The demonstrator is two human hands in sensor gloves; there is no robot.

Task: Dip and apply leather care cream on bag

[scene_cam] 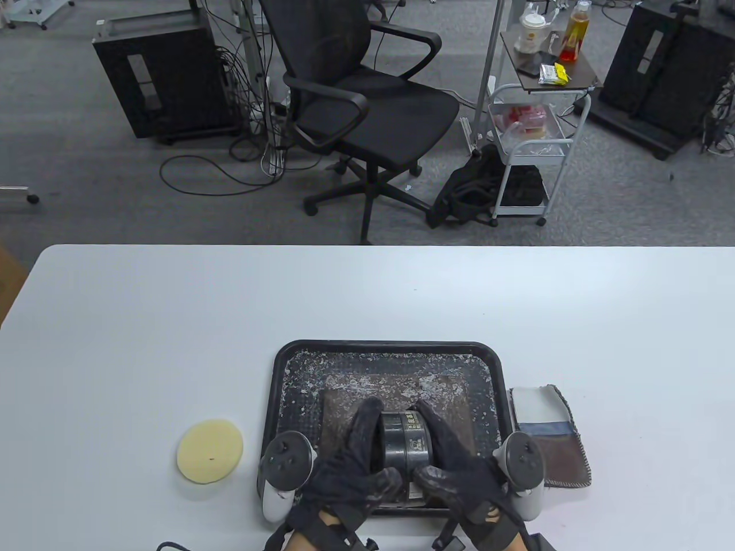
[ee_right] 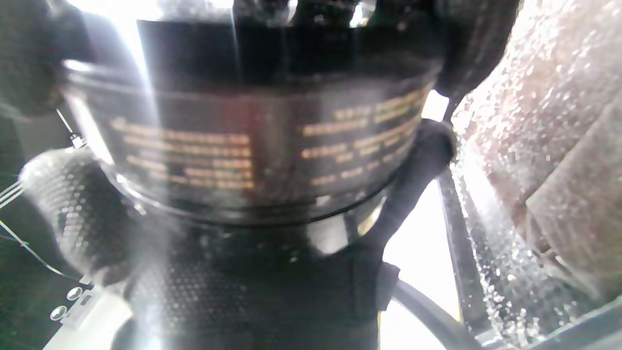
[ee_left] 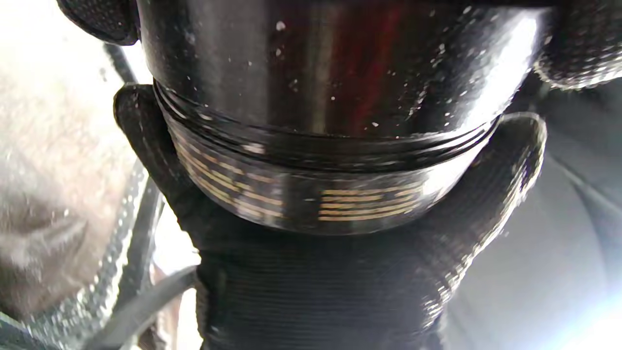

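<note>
A black jar of leather care cream (scene_cam: 409,441) with gold print lies on its side between both hands, just over the brown leather bag (scene_cam: 396,390) in the black tray (scene_cam: 287,373). My left hand (scene_cam: 376,445) grips the lid end, thumb near me and fingers over the far side. My right hand (scene_cam: 428,442) grips the printed body the same way. In the left wrist view the glossy lid (ee_left: 330,63) meets the printed body (ee_left: 311,194) at a seam. The right wrist view shows the jar body (ee_right: 252,146) held from below by the left glove (ee_right: 243,291).
A round yellow sponge pad (scene_cam: 209,450) lies on the white table (scene_cam: 143,321) left of the tray. A folded cloth with a brown patch (scene_cam: 551,436) lies right of the tray. White flakes cover the tray floor. An office chair (scene_cam: 367,109) and a cart (scene_cam: 534,126) stand beyond the table.
</note>
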